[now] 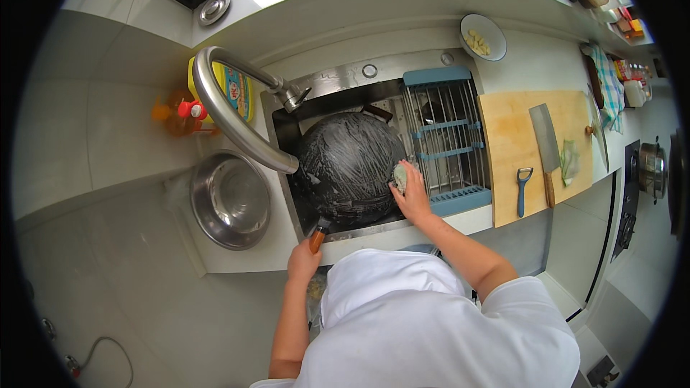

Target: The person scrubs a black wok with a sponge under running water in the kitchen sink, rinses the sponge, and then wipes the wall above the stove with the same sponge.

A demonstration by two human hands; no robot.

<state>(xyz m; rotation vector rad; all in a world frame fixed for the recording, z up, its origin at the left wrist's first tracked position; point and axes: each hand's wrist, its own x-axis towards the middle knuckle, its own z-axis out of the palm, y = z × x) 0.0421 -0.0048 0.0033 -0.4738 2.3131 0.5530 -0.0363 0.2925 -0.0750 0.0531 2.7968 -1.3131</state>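
A large black wok lies in the stainless steel sink, seemingly bottom up, its rounded surface streaked with white suds. My left hand grips its wooden handle at the sink's front edge. In my right hand is a pale green scrubbing pad or cloth, pressed on the wok's right side. The curved faucet reaches over the sink's left part, and its spout ends by the wok's left rim. No running water can be made out.
A blue-ended drying rack spans the sink's right side. On the cutting board lie a cleaver, a peeler and a vegetable piece. A steel basin and bottles stand left. A bowl holds pale pieces.
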